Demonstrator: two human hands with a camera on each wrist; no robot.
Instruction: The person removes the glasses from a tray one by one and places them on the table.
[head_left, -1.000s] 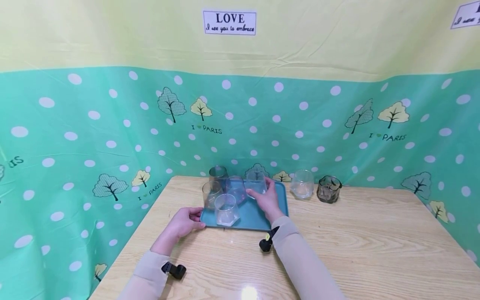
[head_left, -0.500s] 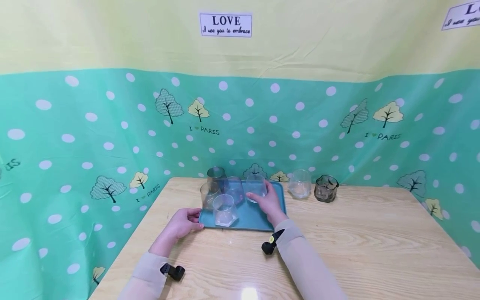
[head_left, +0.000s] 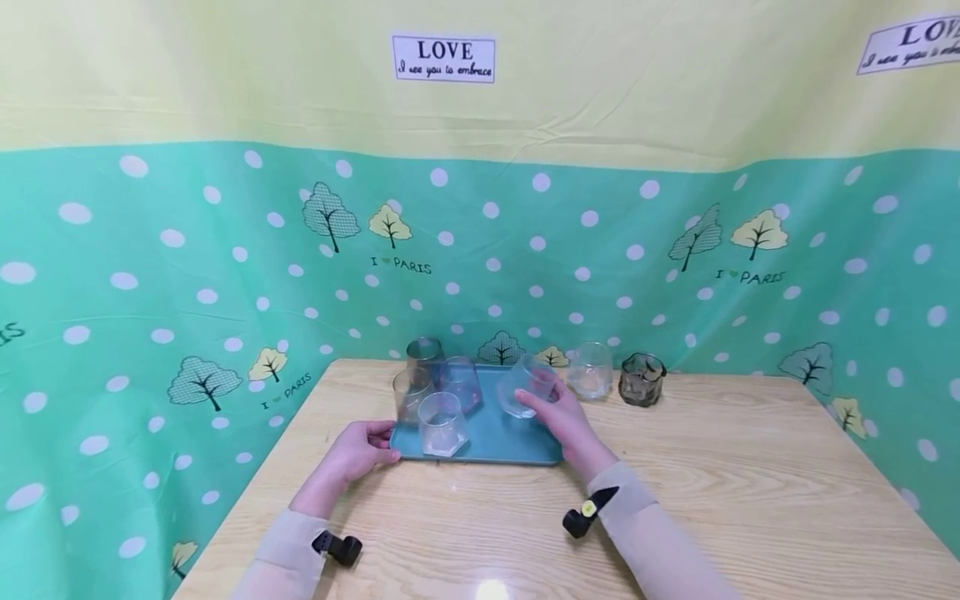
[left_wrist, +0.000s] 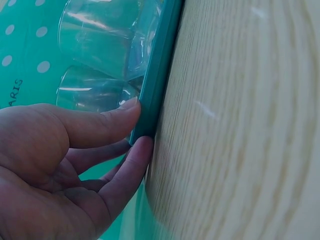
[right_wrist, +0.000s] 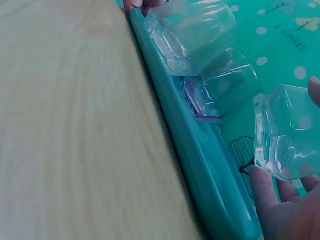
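Note:
My left hand (head_left: 356, 454) pinches the front left corner of a teal tray (head_left: 495, 448), thumb on its rim and fingers against the edge, as the left wrist view shows. Over the tray's right half, my right hand (head_left: 562, 421) holds a clear glass (right_wrist: 287, 135) that leans a little. In the right wrist view this glass hangs apart from the tray. On the tray's left half stand a clear glass (head_left: 442, 429) in front, a purple-tinted glass (head_left: 461, 385), a dark grey glass (head_left: 424, 352) at the back, and a faintly brownish glass (head_left: 408, 400) at the left.
Right of the tray, near the back edge of the wooden table (head_left: 712, 467), stand a clear glass (head_left: 591, 371) and a smoky dark glass (head_left: 642, 381). A green and yellow printed cloth (head_left: 480, 208) hangs behind the table.
My right hand has moved the clear glass right and nearer the front, and the glass now tilts. My left hand keeps its grip on the tray corner. The head view has shifted slightly.

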